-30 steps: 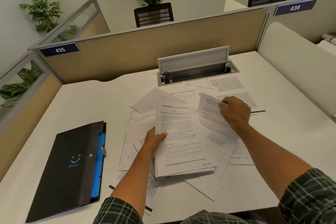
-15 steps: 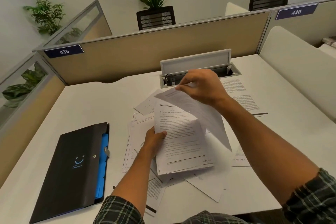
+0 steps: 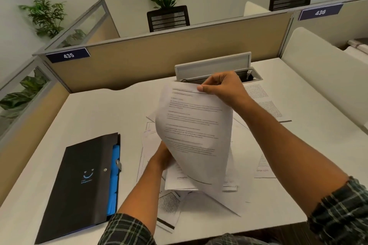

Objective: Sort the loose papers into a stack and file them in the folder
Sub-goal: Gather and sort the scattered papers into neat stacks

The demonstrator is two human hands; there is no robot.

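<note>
Here, in the head view, the right hand [image 3: 223, 87] pinches the top edge of a printed sheet [image 3: 194, 133] between thumb and curled fingers and holds it lifted above the white desk [image 3: 83, 117], so the page hangs curved with its text facing the camera. The left hand [image 3: 164, 158] is partly hidden behind that sheet; it grips the left side of a small stack of papers [image 3: 179, 180] held just above the desk, though how its fingers lie cannot be told. Under and around the stack, loose papers [image 3: 264, 103] lie scattered, some overlapping, a few reaching toward the desk's near edge and others toward the far right. The black folder [image 3: 79, 185] lies flat on the desk, well to the left of the pile, closed, with blue dividers showing along its right edge. At the desk's back, an open grey cable tray [image 3: 215, 66] sits just behind the right hand. Beige partitions carry number plates reading 435 [image 3: 68, 55] and 436 [image 3: 320, 12]. Both forearms show plaid sleeves [image 3: 338, 215] near the lower edge.
</note>
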